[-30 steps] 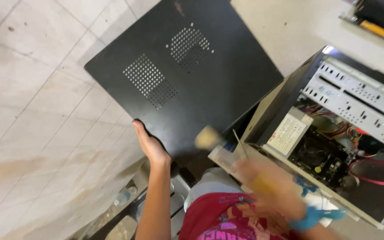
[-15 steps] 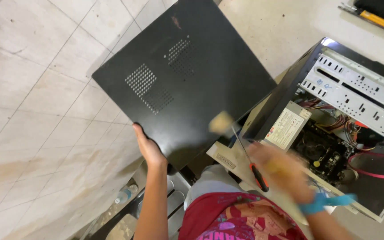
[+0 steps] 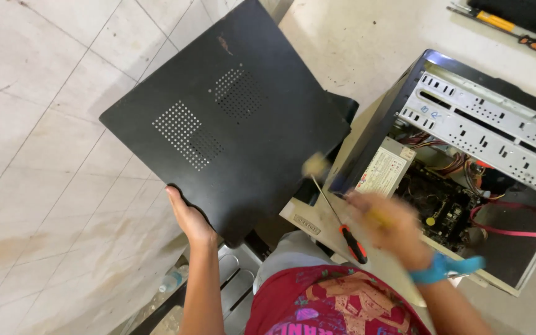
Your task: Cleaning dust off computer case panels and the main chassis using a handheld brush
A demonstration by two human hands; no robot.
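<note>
Nearest the camera, red printed garment [image 3: 336,307] at bottom centre; left hand [image 3: 188,217] just beyond, fingers clamped on the lower corner of a black metal side panel [image 3: 231,124], held tilted out over the tiled floor [image 3: 38,155], clear of the table; two perforated vent patches visible on the panel face. Right hand [image 3: 387,224], blurred, blue wristband [image 3: 445,268] at the wrist, poised above the near edge of the table [image 3: 355,56]; appears closed on a blurred yellow item, identity not discernible; red-and-black handled screwdriver [image 3: 342,217] just beside the fingers, contact with the hand not determinable. Open computer case [image 3: 466,161] on the table's right part, immediately beyond the right hand; power supply with label [image 3: 384,170], circuit board and red cable [image 3: 516,231] exposed inside. At the far right corner of the table, an orange-and-black handled tool [image 3: 516,34] lying flat, well apart from both hands.
</note>
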